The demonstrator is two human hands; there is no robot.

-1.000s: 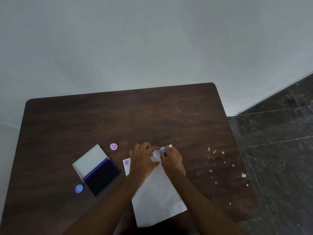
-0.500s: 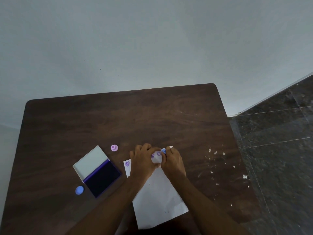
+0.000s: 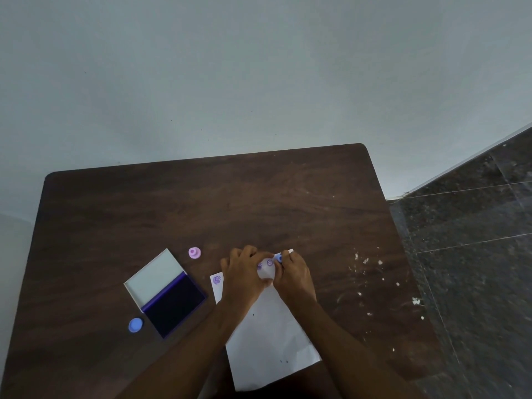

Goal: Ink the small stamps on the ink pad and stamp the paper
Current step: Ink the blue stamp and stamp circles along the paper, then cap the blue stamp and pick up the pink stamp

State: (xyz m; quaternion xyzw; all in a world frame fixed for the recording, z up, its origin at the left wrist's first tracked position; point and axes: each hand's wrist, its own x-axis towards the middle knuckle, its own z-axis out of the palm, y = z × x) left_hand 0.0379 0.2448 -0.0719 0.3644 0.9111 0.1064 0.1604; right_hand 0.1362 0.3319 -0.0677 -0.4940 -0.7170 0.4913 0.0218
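Note:
A white sheet of paper (image 3: 270, 338) lies on the dark wooden table (image 3: 201, 203), with purple stamp marks along its far edge. My right hand (image 3: 293, 279) pinches a small blue stamp (image 3: 278, 258) and holds it down near the paper's far right corner. My left hand (image 3: 243, 276) rests flat on the paper beside it, fingers spread. An open ink pad (image 3: 174, 305) with a dark purple surface and white lid sits to the left. A pink stamp (image 3: 195, 252) stands behind it. Another blue stamp (image 3: 135, 324) lies at the pad's near left.
White crumbs (image 3: 371, 272) are scattered over the table's right side. The table's right edge drops to a dark tiled floor (image 3: 475, 254). A pale wall (image 3: 259, 76) rises behind the table.
Both hands stay in nearly the same place on the paper's far edge. The view has shifted slightly; nothing else has moved.

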